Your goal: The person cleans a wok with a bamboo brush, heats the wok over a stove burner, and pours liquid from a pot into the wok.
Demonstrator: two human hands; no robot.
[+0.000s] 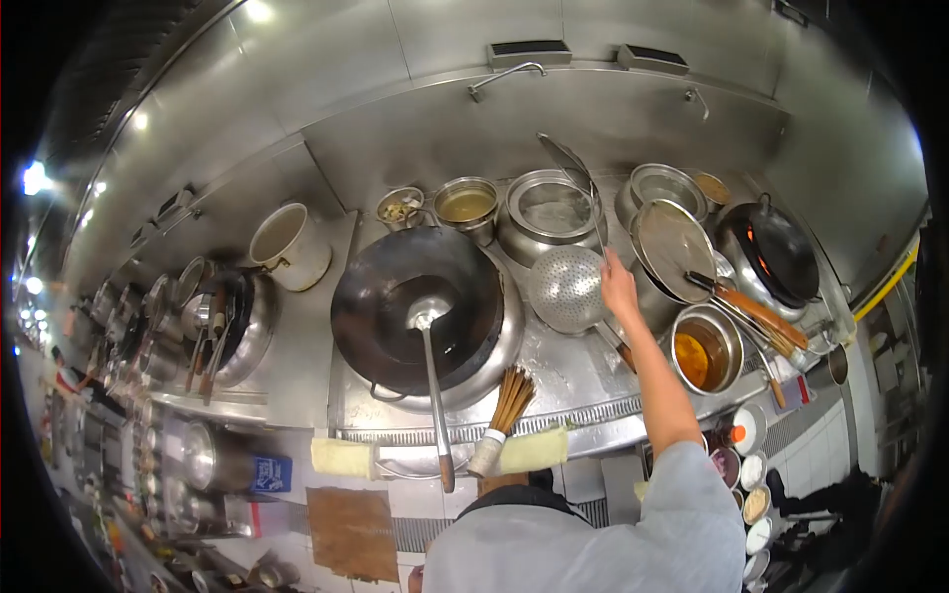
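Observation:
My right hand (619, 284) is closed around the handle of a long metal utensil (571, 163), whose broad end is raised over a large steel pot (554, 205). Below this hand lies a perforated skimmer (567, 289). My left hand (416, 577) shows only as a sliver beside the grey shirt, its fingers hidden. A big dark wok (415, 267) sits on the stove in front, with a long-handled ladle (438, 405) resting in it. A bamboo brush (512, 400) stands at the stove's front edge, near two folded yellowish cloths (533, 451).
A round strainer (674, 250) and a pot of orange oil (694, 358) stand at right, near a second wok (781, 252). A white pot (290, 246) is at left. Seasoning bowls (756, 504) line the lower right, beside a person in dark clothes (840, 509).

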